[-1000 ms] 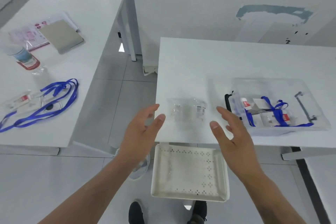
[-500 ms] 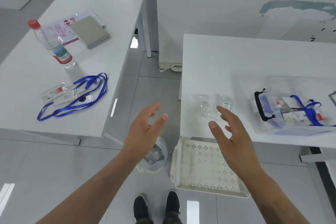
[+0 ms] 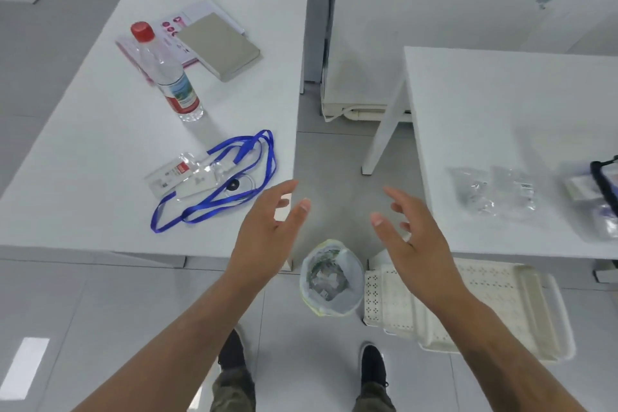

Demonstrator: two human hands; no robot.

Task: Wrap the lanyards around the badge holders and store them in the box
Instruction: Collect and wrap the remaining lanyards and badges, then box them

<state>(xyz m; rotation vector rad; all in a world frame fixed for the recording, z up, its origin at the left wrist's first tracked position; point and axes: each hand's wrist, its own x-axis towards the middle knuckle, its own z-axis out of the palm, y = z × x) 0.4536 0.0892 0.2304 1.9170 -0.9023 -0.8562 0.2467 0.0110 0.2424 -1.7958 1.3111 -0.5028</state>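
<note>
A clear badge holder [image 3: 182, 176] with a loose blue lanyard [image 3: 234, 177] lies near the front right corner of the left white table [image 3: 83, 150]. My left hand [image 3: 267, 231] hovers open just right of the lanyard, over the table's corner. My right hand [image 3: 413, 237] is open too, held in the gap between the tables. At the far right edge of the right table [image 3: 501, 104] only a sliver of the clear storage box [image 3: 602, 191] shows, with its black handle and something blue inside.
A water bottle [image 3: 167, 73] with a red cap, a grey notebook [image 3: 217, 47] and a leaflet sit further back on the left table. Empty clear bags [image 3: 495, 192] lie on the right table. On the floor stand a small lined bin [image 3: 331, 278] and a white perforated tray [image 3: 468, 304].
The view has swung left: the left table with the lanyard now fills the centre and the box has slid to the right edge. Both hands stay open and empty.
</note>
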